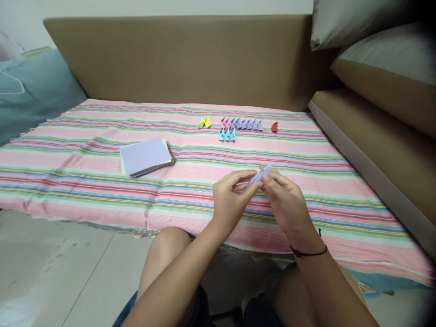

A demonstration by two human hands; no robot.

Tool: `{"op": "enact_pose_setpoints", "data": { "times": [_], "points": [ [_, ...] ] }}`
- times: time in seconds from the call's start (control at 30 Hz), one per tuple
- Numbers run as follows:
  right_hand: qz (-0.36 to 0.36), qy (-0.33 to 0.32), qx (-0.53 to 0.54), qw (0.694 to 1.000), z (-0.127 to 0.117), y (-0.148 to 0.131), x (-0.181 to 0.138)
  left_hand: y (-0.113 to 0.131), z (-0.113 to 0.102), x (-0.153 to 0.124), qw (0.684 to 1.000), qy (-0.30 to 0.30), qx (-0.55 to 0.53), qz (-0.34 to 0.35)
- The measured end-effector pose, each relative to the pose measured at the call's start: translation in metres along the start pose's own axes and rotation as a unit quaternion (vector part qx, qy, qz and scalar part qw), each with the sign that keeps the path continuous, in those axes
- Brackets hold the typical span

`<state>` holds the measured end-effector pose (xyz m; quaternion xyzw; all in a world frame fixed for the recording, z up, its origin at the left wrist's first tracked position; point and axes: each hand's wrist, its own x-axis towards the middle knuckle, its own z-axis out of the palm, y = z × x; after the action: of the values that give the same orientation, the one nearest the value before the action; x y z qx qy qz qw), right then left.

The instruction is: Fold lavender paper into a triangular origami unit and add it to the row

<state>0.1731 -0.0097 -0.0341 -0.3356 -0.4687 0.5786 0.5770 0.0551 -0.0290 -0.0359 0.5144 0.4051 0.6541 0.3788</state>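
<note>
1. Head view: the left hand (231, 197) and right hand (284, 200) meet above the striped cloth (85, 181) — both pinch a small folded lilac paper (260, 175) between fingertips.
2. Beyond lie a paper stack (146, 156) and a row of folded pieces (243, 125) — well apart.

folded paper (260, 175) lilac | cloth (85, 163) pink-striped | sofa back (190, 59) tan

You sat facing low tan sofa (190, 59) with seat covered by pink striped cloth (68, 172). Pale wall (136, 7) ran behind backrest. Tan and grey cushions (381, 68) were stacked at your right, teal bedding (30, 95) at left. Grey tiled floor (51, 268) lay below, under soft even light.
</note>
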Motion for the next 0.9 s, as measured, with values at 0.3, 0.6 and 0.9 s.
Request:
{"op": "enact_pose_setpoints", "data": {
  "times": [0.3,0.6,0.9],
  "points": [
    [0.014,-0.005,-0.002,1.0,0.001,0.001,-0.001,0.002,-0.001,0.005,0.995,-0.01,-0.071,-0.075],
    [0.056,0.002,-0.086,0.995,0.012,0.01,-0.004,-0.006,-0.003,0.015,0.937,0.103,-0.258,-0.211],
    [0.017,0.083,-0.068,0.994,-0.002,0.006,0.002,-0.004,-0.007,0.016,0.953,0.091,-0.2,-0.209]
  ]
}}
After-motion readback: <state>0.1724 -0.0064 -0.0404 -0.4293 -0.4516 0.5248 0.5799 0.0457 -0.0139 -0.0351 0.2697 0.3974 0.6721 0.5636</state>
